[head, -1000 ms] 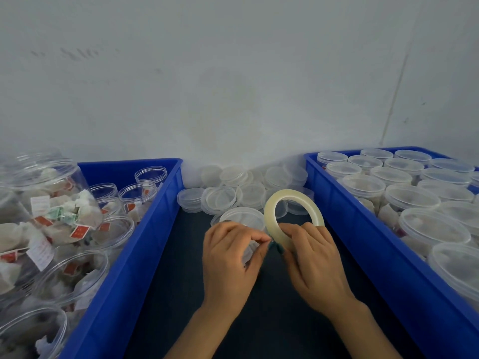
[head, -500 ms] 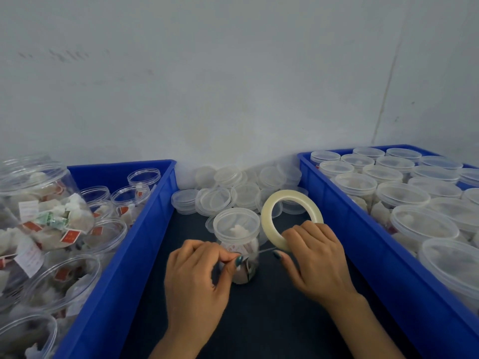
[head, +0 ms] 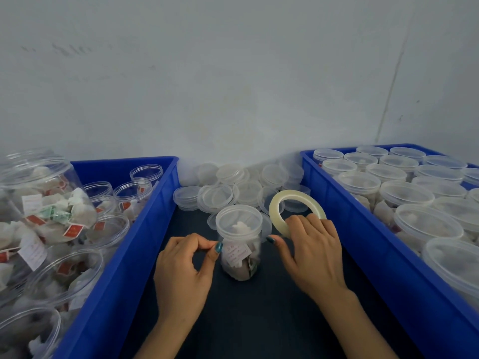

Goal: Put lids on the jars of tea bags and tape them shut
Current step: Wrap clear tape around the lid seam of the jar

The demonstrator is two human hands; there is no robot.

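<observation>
— Plain pale wall (head: pixel 233 73) at the back, dark tabletop (head: pixel 259 320) in front of it. Which one's being worked on?

— The one in the middle of that tabletop. It's a small clear jar (head: pixel 239 257), upright, with tea bags and paper tags inside. A translucent lid (head: pixel 238 221) already sits on it.

— And the hands?

— Apart, one on each side of the jar. The left hand (head: pixel 181 270) is just left of the jar, level with its shoulder. Its forefinger and thumb are pressed tip to tip and the other fingers are curled. Whether a tape end sits in that pinch I can't tell.

— The right one?

— The right hand (head: pixel 311 255) is just right of the jar and grips the tape roll (head: pixel 275 211). Its fingers are curled over the roll's near edge and its thumb stretches toward the jar's neck. The roll stands tilted on edge, right of the jar and slightly behind it, with its hole facing us.

— What's behind the jar?

— A heap of loose lids (head: pixel 233 187), overlapping, running back to the wall. The nearest ones lie close behind the jar.

— Further out?

— Left of the jar is the left blue bin (head: pixel 145 229), holding open jars (head: pixel 103 229) of tea bags with red tags showing. Right of the jar is the right blue bin (head: pixel 350 229), packed with lidded jars (head: pixel 404 193) in rows.
</observation>
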